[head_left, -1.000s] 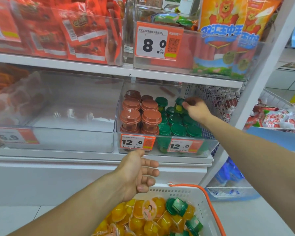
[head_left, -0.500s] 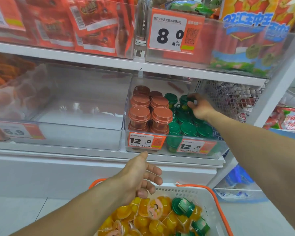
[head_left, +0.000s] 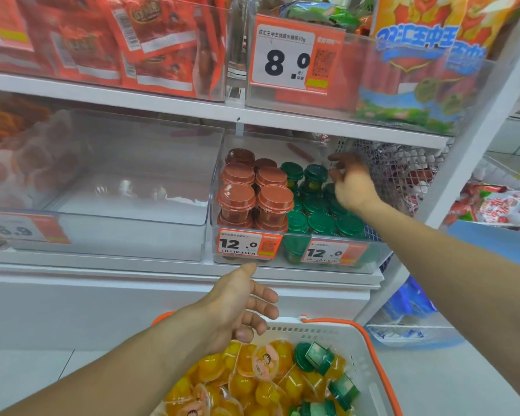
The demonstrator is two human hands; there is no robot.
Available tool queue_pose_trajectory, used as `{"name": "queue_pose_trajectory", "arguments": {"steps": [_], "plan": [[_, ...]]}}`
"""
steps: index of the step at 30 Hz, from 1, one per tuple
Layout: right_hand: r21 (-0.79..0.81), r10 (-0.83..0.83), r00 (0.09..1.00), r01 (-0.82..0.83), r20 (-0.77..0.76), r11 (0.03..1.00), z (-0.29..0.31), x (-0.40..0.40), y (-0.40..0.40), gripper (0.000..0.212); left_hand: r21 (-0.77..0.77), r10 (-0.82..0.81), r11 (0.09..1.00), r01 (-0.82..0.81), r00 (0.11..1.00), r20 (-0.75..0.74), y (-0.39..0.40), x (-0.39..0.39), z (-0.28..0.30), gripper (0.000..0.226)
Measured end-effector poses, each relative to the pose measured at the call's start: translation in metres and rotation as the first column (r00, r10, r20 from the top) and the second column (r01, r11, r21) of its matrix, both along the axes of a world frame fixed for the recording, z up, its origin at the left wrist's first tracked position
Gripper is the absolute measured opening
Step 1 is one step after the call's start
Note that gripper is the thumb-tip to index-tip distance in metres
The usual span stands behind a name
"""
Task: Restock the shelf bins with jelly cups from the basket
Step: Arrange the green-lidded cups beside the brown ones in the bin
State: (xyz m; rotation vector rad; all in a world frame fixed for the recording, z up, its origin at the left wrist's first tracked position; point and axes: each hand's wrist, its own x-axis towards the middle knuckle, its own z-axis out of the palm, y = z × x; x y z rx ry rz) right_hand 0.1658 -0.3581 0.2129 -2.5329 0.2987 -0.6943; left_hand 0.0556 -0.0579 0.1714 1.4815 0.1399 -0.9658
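Note:
A clear shelf bin point(head_left: 215, 217) holds stacked brown-lidded jelly cups point(head_left: 254, 193) on its left and several green-lidded jelly cups point(head_left: 321, 222) on its right. My right hand point(head_left: 353, 187) is inside this bin over the back green cups, fingers loosely spread and holding nothing. A stacked green cup point(head_left: 314, 175) stands just left of its fingers. My left hand point(head_left: 240, 304) hovers open above the white basket point(head_left: 351, 340) with orange handles, which holds yellow jelly cups point(head_left: 246, 382) and a few green cups point(head_left: 315, 357).
An empty clear bin point(head_left: 126, 235) sits left of the jelly bin. Above are bins of red sausage packs point(head_left: 150, 43) and orange bags point(head_left: 418, 55). A white wire mesh panel point(head_left: 403, 172) bounds the jelly bin's right side. The shelf upright point(head_left: 475, 163) stands at right.
My right hand has let go of the green cup at the back of the bin and lifted, fingers now spread. The view has moved closer and lower; my left hand stays over the basket.

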Motion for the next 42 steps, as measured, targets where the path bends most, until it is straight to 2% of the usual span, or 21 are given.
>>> {"name": "queue_pose_trajectory", "arguments": {"steps": [2,4,6,8,10,13,15,18,20,22,23,25,29,32,34,35,36,37,38,40,42], "plan": [[-0.058,0.096,0.982,-0.088,0.165,0.994,0.009,-0.043,0.025,0.02,0.037,-0.042,0.998,0.041,0.999,0.021,-0.002,-0.003,0.001,0.049],[-0.124,0.233,0.922,-0.204,0.31,0.971,0.01,-0.092,0.048,0.013,0.082,-0.099,0.992,0.095,0.994,0.046,-0.005,-0.009,0.0,0.04],[-0.188,0.384,0.865,-0.339,0.323,0.922,-0.003,-0.139,0.062,0.01,0.145,-0.156,0.979,0.145,0.985,0.067,-0.011,-0.015,-0.004,0.035],[-0.295,0.55,0.826,-0.498,0.127,0.816,-0.029,-0.174,0.065,0.012,0.211,-0.232,0.955,0.208,0.968,0.095,-0.02,-0.024,-0.015,0.033],[-0.317,0.592,0.784,-0.618,-0.188,0.719,-0.063,-0.197,0.058,0.015,0.331,-0.334,0.904,0.269,0.93,0.155,-0.03,-0.031,-0.034,0.029],[-0.192,0.429,0.662,-0.653,-0.614,0.732,-0.108,-0.221,0.049,0.022,0.562,-0.522,0.759,0.33,0.824,0.22,-0.037,-0.041,-0.071,0.029],[-0.085,0.335,0.51,-0.636,-0.792,0.767,-0.131,-0.237,0.04,0.025,0.703,-0.656,0.604,0.377,0.735,0.169,-0.039,-0.053,-0.095,0.032],[0.026,0.236,0.263,-0.614,-0.935,0.789,-0.155,-0.257,0.032,0.031,0.734,-0.733,0.516,0.442,0.672,0.11,-0.048,-0.083,-0.127,0.026],[0.062,0.193,0.147,-0.618,-0.97,0.783,-0.168,-0.265,0.03,0.034,0.741,-0.793,0.452,0.497,0.604,0.079,-0.053,-0.108,-0.152,0.027],[0.076,0.167,0.093,-0.615,-0.982,0.785,-0.179,-0.266,0.03,0.035,0.764,-0.826,0.386,0.517,0.563,0.037,-0.051,-0.133,-0.183,0.062],[0.079,0.167,0.088,-0.612,-0.982,0.787,-0.185,-0.265,0.031,0.034,0.767,-0.822,0.383,0.515,0.569,0.028,-0.048,-0.145,-0.2,0.081],[0.072,0.178,0.11,-0.623,-0.978,0.779,-0.197,-0.259,0.035,0.032,0.775,-0.801,0.429,0.465,0.593,0.088,-0.042,-0.164,-0.225,0.092],[0.063,0.193,0.132,-0.649,-0.972,0.758,-0.224,-0.247,0.048,0.029,0.817,-0.801,0.456,0.352,0.562,0.205,-0.037,-0.172,-0.241,0.073],[0.017,0.175,0.176,-0.655,-0.969,0.756,-0.243,-0.238,0.059,0.055,0.814,-0.781,0.495,0.303,0.565,0.265,-0.034,-0.166,-0.238,0.068],[-0.043,0.135,0.222,-0.647,-0.966,0.761,-0.252,-0.234,0.06,0.063,0.769,-0.692,0.585,0.257,0.654,0.307,-0.031,-0.16,-0.231,0.068],[-0.063,0.119,0.236,-0.642,-0.965,0.764,-0.257,-0.233,0.059,0.064,0.699,-0.584,0.675,0.237,0.751,0.31,-0.03,-0.155,-0.225,0.064],[-0.081,0.098,0.238,-0.643,-0.966,0.762,-0.261,-0.232,0.058,0.067,0.592,-0.448,0.773,0.229,0.857,0.254,-0.03,-0.148,-0.219,0.057],[-0.098,0.081,0.241,-0.648,-0.967,0.756,-0.266,-0.231,0.057,0.071,0.456,-0.328,0.857,0.24,0.936,0.124,-0.029,-0.14,-0.214,0.05],[-0.116,0.057,0.238,-0.651,-0.97,0.75,-0.269,-0.23,0.057,0.075,0.327,-0.25,0.913,0.244,0.968,-0.026,-0.027,-0.132,-0.21,0.044],[-0.13,0.033,0.23,-0.658,-0.973,0.741,-0.276,-0.226,0.058,0.077,0.135,-0.188,0.964,0.229,0.946,-0.263,-0.021,-0.121,-0.204,0.04],[-0.123,0.005,0.185,-0.673,-0.983,0.729,-0.274,-0.217,0.064,0.065,-0.045,-0.167,0.986,0.162,0.905,-0.391,-0.014,-0.117,-0.203,0.041]]}}
